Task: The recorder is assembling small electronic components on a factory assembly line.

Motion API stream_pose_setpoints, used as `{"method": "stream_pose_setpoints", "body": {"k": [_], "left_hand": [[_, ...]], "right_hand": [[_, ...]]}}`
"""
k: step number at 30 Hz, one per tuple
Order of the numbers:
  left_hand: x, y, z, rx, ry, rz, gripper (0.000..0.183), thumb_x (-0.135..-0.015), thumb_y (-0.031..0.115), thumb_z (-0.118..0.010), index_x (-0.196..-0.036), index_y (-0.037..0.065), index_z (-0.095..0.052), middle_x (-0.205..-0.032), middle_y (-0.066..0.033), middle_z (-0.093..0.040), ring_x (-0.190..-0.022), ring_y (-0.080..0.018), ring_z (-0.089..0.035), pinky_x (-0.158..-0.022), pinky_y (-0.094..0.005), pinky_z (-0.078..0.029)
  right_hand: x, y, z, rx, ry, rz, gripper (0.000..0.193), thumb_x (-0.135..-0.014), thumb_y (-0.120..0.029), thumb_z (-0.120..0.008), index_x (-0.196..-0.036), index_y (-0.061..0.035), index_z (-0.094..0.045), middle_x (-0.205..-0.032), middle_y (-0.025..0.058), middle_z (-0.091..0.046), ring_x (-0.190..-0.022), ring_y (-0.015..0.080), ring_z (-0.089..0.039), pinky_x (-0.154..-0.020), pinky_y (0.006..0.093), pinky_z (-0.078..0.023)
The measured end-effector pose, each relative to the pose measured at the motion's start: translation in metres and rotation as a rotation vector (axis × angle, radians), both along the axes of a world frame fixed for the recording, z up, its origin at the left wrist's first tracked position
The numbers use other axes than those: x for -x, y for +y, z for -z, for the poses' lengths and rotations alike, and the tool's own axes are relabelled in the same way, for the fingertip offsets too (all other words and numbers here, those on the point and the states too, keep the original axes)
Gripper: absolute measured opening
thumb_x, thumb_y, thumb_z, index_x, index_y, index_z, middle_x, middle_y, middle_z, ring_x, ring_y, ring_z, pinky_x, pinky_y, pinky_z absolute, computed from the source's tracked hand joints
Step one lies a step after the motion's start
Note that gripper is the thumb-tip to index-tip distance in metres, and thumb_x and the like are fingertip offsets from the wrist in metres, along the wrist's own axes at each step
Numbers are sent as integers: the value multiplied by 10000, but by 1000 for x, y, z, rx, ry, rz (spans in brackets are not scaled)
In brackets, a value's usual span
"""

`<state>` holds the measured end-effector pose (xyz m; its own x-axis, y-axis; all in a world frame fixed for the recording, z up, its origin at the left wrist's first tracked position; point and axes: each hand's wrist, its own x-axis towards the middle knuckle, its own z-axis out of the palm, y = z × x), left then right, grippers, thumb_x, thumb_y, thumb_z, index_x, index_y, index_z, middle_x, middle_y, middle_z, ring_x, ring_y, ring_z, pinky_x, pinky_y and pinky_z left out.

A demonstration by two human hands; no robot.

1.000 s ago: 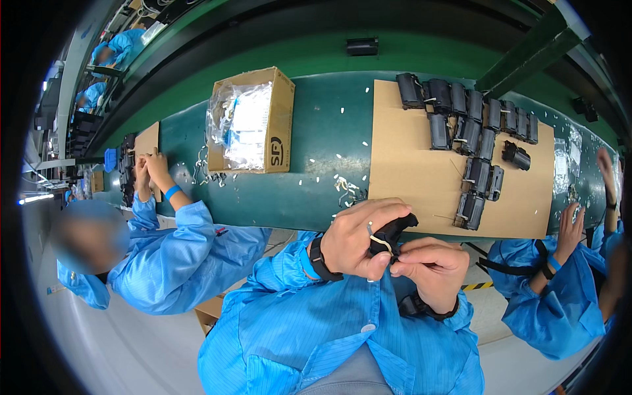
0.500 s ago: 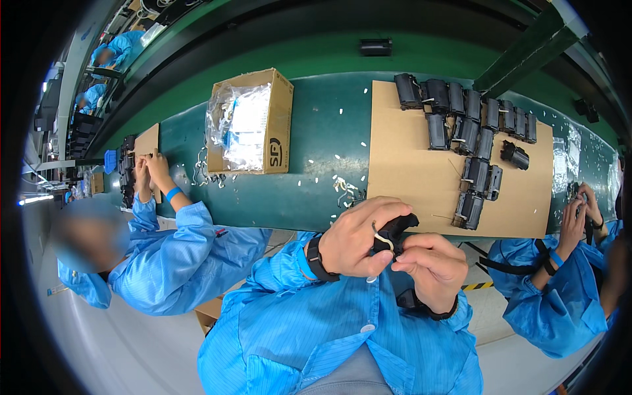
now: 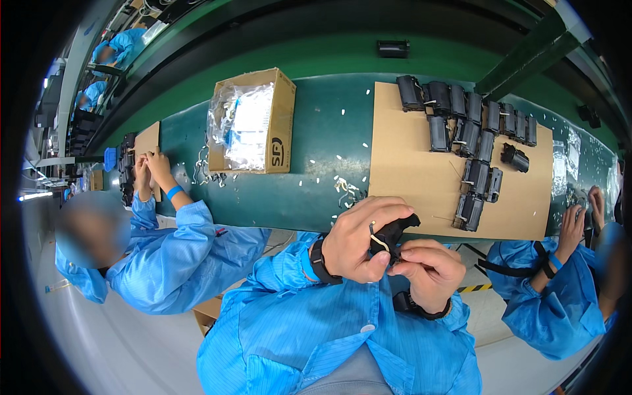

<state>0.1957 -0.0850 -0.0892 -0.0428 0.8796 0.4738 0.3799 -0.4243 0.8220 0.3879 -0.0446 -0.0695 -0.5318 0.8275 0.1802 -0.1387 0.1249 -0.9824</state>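
Note:
Just past the table's near edge, my left hand is closed around a black plastic housing and holds it up in front of my jacket. A short pale cable loops out of the housing beside the left fingers. My right hand pinches with thumb and forefinger at the housing's lower end. Whatever lies between those right fingertips is hidden. Much of the housing is covered by both hands.
On a cardboard sheet to the right stand several black housings. A carton with bagged white parts stands left of centre. Small cables and white bits lie on the green table. Co-workers sit at both sides.
Both hands keep hold at nearly the same place, with the housing turned slightly and the right fingers shifted a little. At the far right, the co-worker's hands have moved apart.

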Motion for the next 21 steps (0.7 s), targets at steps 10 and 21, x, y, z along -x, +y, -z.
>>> {"method": "stream_pose_setpoints", "body": {"k": [10, 21], "left_hand": [[1, -1, -3, 32, 19, -63, 615, -975, 417, -526, -1293, -106, -589, -1174, -305, -660, -1041, -430, -677, -932, -473, -544], [-1, -5, 1, -19, 213, -177, 634, -987, 447, -517, -1386, -46, -538, -1308, -280, -549, -1073, -379, -545, -935, -475, -445]], "right_hand": [[-2, 8, -7, 328, 20, -123, 119, -817, 37, -860, -916, 41, -794, -958, 146, -772, -802, 168, -741, -685, 270, -587], [-4, 19, -9, 291, -63, -73, 98, -808, 66, -844, -891, 29, -809, -955, 148, -785, -807, 176, -748, -716, 278, -599]]}}
